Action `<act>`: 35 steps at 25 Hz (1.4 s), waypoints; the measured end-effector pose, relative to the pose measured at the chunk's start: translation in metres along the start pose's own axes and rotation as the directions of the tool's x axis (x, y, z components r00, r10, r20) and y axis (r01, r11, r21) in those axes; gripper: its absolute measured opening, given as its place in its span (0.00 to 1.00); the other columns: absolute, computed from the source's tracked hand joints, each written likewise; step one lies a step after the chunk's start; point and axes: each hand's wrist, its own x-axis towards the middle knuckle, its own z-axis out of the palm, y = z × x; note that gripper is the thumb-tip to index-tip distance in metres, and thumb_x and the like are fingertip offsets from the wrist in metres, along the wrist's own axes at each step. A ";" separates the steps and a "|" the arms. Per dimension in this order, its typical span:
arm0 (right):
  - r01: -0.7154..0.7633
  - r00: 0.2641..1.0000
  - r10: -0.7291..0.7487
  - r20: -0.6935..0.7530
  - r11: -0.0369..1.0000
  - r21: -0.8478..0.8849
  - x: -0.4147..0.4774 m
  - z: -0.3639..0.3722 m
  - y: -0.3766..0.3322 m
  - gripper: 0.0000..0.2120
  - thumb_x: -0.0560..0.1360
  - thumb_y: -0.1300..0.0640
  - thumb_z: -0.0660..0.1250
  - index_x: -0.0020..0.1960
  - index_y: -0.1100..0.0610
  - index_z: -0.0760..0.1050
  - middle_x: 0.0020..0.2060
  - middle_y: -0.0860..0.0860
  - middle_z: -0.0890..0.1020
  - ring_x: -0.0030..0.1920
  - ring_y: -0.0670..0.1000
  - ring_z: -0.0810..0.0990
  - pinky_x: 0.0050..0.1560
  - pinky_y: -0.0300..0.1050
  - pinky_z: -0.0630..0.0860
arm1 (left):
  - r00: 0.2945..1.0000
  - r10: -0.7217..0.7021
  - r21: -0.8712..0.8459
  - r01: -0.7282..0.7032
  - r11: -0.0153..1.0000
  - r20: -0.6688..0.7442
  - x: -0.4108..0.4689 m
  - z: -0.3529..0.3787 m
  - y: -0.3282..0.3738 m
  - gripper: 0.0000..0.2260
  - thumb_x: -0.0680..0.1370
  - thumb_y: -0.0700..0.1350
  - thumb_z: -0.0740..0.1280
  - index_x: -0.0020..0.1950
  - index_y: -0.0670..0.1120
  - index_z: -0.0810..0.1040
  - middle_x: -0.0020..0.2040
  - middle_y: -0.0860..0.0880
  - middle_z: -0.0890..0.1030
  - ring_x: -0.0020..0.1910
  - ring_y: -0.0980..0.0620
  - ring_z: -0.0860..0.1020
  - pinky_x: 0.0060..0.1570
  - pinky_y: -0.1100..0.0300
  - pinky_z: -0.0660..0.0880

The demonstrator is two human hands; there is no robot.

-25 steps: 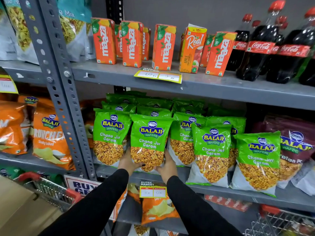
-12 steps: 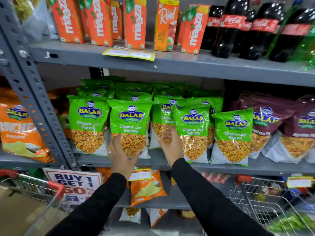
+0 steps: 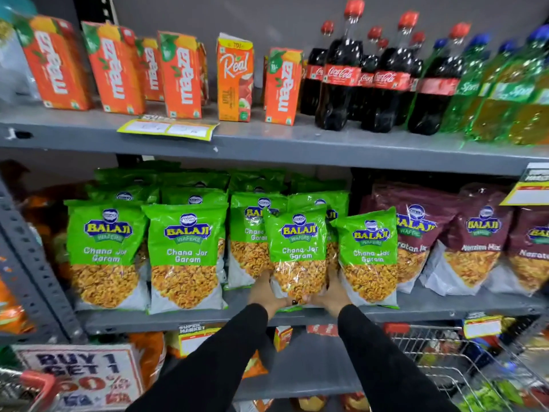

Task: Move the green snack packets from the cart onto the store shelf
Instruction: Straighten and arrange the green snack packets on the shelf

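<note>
Several green Balaji snack packets stand in rows on the grey middle shelf (image 3: 184, 318). One green packet (image 3: 298, 248) stands upright in the front row, right of centre. My left hand (image 3: 264, 292) grips its lower left edge and my right hand (image 3: 332, 292) grips its lower right edge, the fingers meeting under its bottom. Other green packets stand to its left (image 3: 185, 257) and right (image 3: 370, 257). A wire cart (image 3: 445, 364) with green packets in it (image 3: 487, 396) is at the lower right.
Maroon Balaji packets (image 3: 475, 248) fill the shelf to the right. Juice cartons (image 3: 178, 75) and cola bottles (image 3: 338, 75) stand on the shelf above. A second cart's red handle (image 3: 38, 382) and a "Buy 1 Get 1" sign (image 3: 80, 376) are at lower left.
Both hands moved right, off the second packet from the left, and closed around the lower edges of a packet further right. The view shifted right and closer.
</note>
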 end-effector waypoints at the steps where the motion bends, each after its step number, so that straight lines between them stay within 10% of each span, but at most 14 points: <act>1: -0.003 1.000 0.003 0.010 1.000 -0.021 -0.001 0.003 0.000 0.51 0.64 0.58 0.76 0.74 0.60 0.45 0.76 0.58 0.50 0.76 0.57 0.54 0.73 0.51 0.56 | 1.000 0.003 0.008 -0.003 1.000 -0.020 0.000 0.001 0.002 0.34 0.70 0.42 0.73 0.72 0.41 0.61 0.70 0.43 0.69 0.68 0.46 0.69 0.65 0.58 0.68; 11: 0.170 0.984 -0.170 -0.043 0.985 -0.012 -0.001 0.063 -0.025 0.43 0.61 0.60 0.77 0.70 0.56 0.58 0.64 0.56 0.73 0.67 0.55 0.70 0.64 0.49 0.69 | 0.983 0.007 0.122 0.016 0.992 -0.182 0.000 -0.051 -0.031 0.36 0.71 0.42 0.72 0.74 0.41 0.57 0.73 0.42 0.67 0.72 0.46 0.66 0.68 0.55 0.66; 23: 0.171 0.984 -0.174 -0.042 0.983 -0.064 -0.004 0.056 -0.025 0.43 0.60 0.56 0.78 0.69 0.56 0.59 0.65 0.56 0.73 0.66 0.55 0.70 0.66 0.55 0.70 | 0.966 0.092 0.286 -0.020 0.958 -0.242 -0.003 -0.045 -0.038 0.39 0.69 0.46 0.74 0.74 0.41 0.57 0.72 0.41 0.65 0.70 0.44 0.67 0.68 0.53 0.67; 30: 0.221 0.836 -0.152 -0.528 0.973 0.070 -0.024 -0.031 -0.017 0.28 0.66 0.55 0.74 0.63 0.54 0.67 0.52 0.52 0.76 0.52 0.52 0.75 0.51 0.47 0.73 | 0.656 0.685 0.464 -0.522 0.716 -0.317 -0.029 0.002 0.001 0.33 0.67 0.56 0.64 0.67 0.46 0.58 0.67 0.44 0.61 0.66 0.44 0.61 0.70 0.56 0.53; 35: 0.086 0.705 0.024 -0.708 0.989 0.118 -0.011 -0.103 0.021 0.29 0.63 0.57 0.76 0.60 0.61 0.69 0.55 0.60 0.75 0.58 0.61 0.72 0.59 0.55 0.71 | 0.863 0.499 0.214 -0.475 0.854 -0.075 -0.013 0.065 0.052 0.33 0.72 0.47 0.70 0.73 0.43 0.59 0.72 0.43 0.61 0.73 0.45 0.60 0.72 0.57 0.58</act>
